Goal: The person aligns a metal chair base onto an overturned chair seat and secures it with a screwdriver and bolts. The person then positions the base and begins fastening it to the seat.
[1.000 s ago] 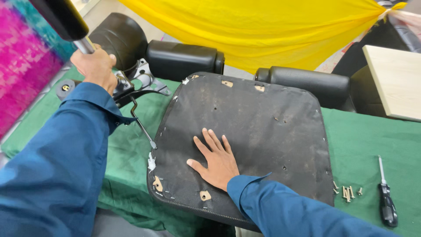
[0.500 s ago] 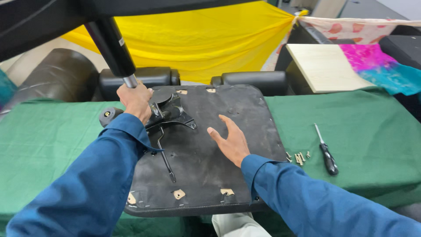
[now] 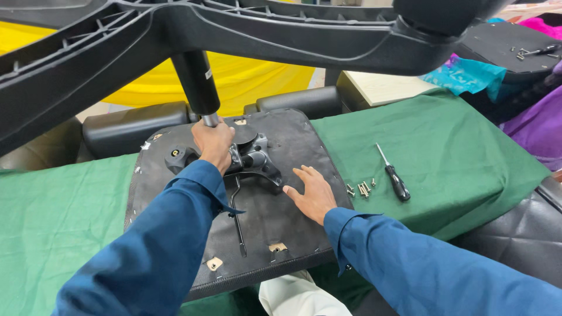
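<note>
An upturned black chair seat lies on the green cloth. A black metal tilt mechanism with a thin lever rests on the seat's underside. My left hand is wrapped around the gas-lift column just above the mechanism. The column carries the black star-shaped chair base, which fills the top of the view. My right hand lies flat on the seat, fingers spread, just right of the mechanism.
A black-handled screwdriver and several loose screws lie on the green cloth right of the seat. Black armrests sit behind the seat. Yellow fabric hangs at the back. Another black panel is at top right.
My left hand has brought the column, base and mechanism from the seat's left edge onto its middle. The view has swung, so the base now looms overhead. My right hand stays flat on the seat.
</note>
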